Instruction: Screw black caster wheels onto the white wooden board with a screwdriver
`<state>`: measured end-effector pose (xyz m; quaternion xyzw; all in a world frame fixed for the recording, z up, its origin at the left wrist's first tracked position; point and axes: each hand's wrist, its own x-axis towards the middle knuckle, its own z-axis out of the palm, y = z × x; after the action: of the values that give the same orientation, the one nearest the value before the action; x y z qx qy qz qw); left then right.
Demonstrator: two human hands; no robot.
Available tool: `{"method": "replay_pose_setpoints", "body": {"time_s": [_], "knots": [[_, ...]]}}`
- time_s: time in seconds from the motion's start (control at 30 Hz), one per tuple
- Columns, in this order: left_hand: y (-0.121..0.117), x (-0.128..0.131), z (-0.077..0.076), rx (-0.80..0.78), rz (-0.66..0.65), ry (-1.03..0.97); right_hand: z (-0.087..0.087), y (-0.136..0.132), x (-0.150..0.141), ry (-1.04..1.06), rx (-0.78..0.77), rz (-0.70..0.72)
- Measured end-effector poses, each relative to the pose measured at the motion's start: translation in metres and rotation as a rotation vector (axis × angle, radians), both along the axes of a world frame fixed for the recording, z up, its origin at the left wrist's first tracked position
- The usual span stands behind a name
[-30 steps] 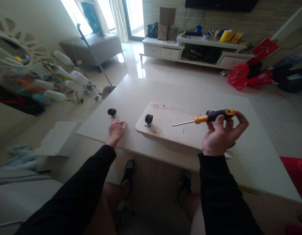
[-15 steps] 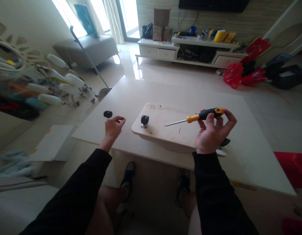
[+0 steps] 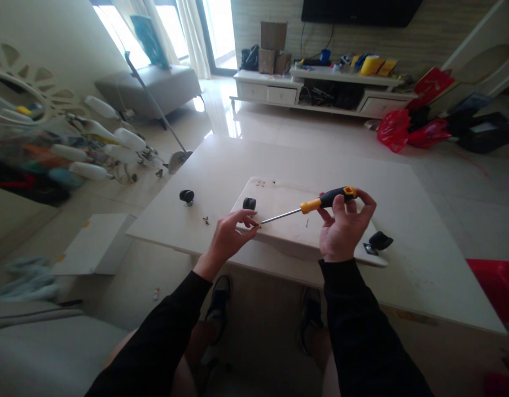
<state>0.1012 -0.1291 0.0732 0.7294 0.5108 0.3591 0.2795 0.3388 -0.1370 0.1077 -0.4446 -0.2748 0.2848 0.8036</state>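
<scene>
My right hand (image 3: 343, 226) is wrapped round the handle of a screwdriver (image 3: 310, 207) with a black and yellow grip; its shaft slants down to the left. At its tip, my left hand (image 3: 233, 234) pinches a tiny dark screw, mostly hidden by the fingertips. Both hands are over a pale board (image 3: 287, 193) with rounded corners and small holes, lying on a white table (image 3: 233, 157). One black caster (image 3: 249, 203) stands at the board's left end, just behind my left fingers. Another caster (image 3: 379, 241) sits at its right end.
A loose caster (image 3: 187, 197) and a few small screws (image 3: 205, 220) lie on the table left of the board. A white box (image 3: 93, 242) stands on the floor at left. Behind are a low TV cabinet (image 3: 266, 92) and red bags (image 3: 393, 131).
My left hand has moved right, from beside the loose screws to the screwdriver tip. My right hand has brought the screwdriver slightly left and down. The screws left of the board are now uncovered.
</scene>
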Motion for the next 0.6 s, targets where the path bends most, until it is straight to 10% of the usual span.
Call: {"method": "replay_pose_setpoints", "body": {"time_s": [0.3,0.6], "knots": [[0.001,0.000,0.003,-0.092,-0.018,0.040,-0.003,0.000,-0.005,-0.014,0.000,0.029],[0.003,-0.003,-0.009,0.178,-0.115,0.261,-0.007,0.000,-0.007,-0.176,0.052,0.001]]}}
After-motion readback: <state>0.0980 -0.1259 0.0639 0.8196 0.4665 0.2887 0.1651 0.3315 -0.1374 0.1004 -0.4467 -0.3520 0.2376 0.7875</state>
